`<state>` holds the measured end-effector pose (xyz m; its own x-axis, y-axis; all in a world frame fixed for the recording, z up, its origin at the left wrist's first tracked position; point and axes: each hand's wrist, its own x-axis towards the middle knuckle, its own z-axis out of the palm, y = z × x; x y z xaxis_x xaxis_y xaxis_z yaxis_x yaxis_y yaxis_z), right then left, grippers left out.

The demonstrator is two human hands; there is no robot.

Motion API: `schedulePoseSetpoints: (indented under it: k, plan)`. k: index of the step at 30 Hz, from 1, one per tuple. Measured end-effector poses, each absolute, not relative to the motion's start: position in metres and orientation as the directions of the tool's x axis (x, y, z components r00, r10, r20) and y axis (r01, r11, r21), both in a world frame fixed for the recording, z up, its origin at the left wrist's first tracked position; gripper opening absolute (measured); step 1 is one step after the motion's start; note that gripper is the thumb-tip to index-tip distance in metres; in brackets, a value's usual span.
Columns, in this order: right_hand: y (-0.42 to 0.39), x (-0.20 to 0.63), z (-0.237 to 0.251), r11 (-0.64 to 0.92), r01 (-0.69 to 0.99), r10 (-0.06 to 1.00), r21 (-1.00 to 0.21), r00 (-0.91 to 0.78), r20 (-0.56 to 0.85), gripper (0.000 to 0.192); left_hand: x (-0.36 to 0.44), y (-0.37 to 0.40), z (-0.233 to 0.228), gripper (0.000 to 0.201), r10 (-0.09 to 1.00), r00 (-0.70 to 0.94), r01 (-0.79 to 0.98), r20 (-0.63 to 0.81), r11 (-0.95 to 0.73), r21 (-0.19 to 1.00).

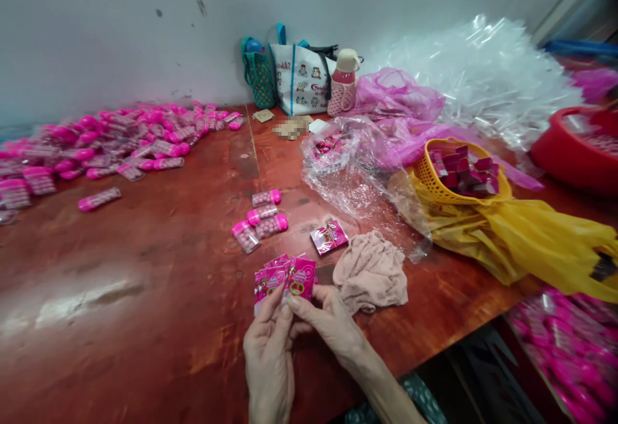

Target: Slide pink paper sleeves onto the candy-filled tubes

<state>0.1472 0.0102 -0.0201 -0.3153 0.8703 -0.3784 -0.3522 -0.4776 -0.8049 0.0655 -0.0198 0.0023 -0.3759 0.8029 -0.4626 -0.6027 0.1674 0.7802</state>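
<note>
I held a small fan of pink packets (284, 280) just above the bench (159, 282), my left hand (268, 353) pinching them from below while my right hand (328, 321) gripped the top one, as if to separate it. Capsule tubes (261, 218) and a crumpled cloth (371, 271) lay within reach.

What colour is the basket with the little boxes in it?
Yellow. The basket shows best in the head view, resting on a yellow plastic bag.

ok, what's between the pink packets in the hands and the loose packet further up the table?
Head view: only bare table between the held packets and the loose packet.
</note>
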Motion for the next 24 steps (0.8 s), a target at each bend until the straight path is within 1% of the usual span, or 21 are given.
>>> schedulePoseSetpoints:
  k: [4, 9, 24]
  plan:
    - [0.012, 0.148, -0.021, -0.491, -0.358, 0.862, -0.794, -0.333, -0.382, 0.033, 0.065, -0.019, 0.002, 0.033, 0.803, -0.374, -0.6, -0.464, 0.173, 0.781]
    - [0.014, 0.149, -0.021, -0.488, -0.366, 0.864, -0.793, -0.332, -0.378, 0.031, 0.063, -0.017, -0.006, 0.031, 0.792, -0.416, -0.588, -0.446, 0.139, 0.797]
    - [0.016, 0.145, -0.016, -0.487, -0.426, 0.866, -0.763, -0.349, -0.358, 0.027, 0.064, -0.013, -0.013, 0.035, 0.752, -0.494, -0.566, -0.436, 0.102, 0.818]
